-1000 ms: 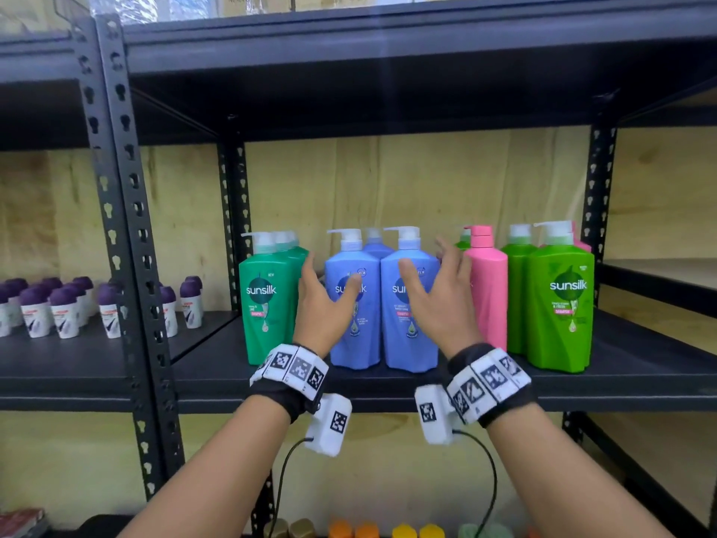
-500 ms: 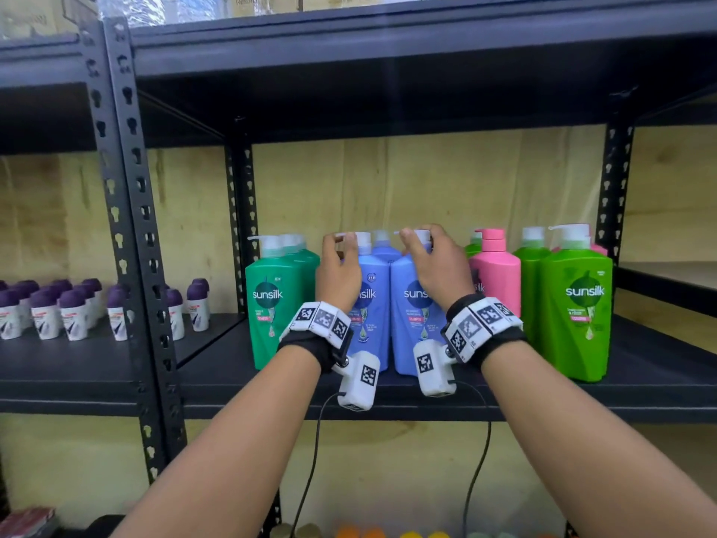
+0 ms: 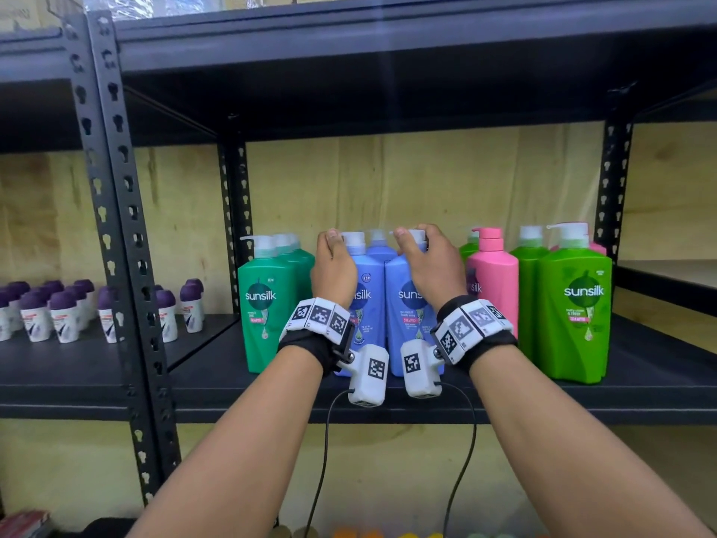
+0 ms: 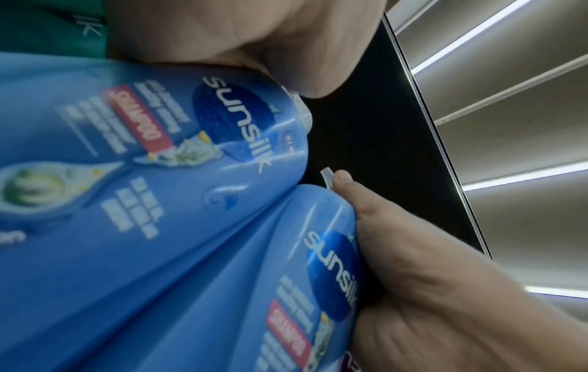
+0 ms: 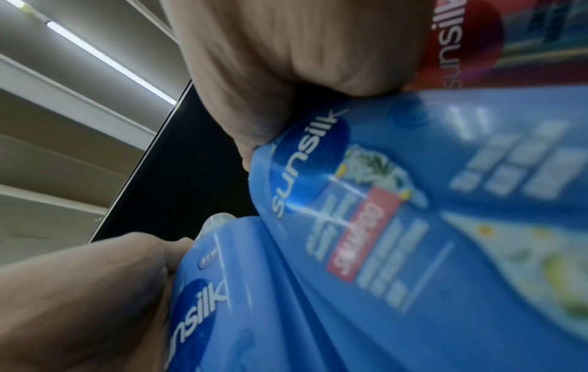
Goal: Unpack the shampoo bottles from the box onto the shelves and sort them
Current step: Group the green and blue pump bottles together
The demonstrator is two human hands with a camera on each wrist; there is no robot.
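On the middle shelf (image 3: 388, 398), the left hand (image 3: 333, 271) curls over the pump top of the left blue bottle (image 3: 362, 304) and the right hand (image 3: 428, 266) grips that of the right blue bottle (image 3: 407, 316). To square them well, nudge both bases together, labels forward, clear of the dark green bottles (image 3: 264, 304) and the pink bottle (image 3: 494, 277).
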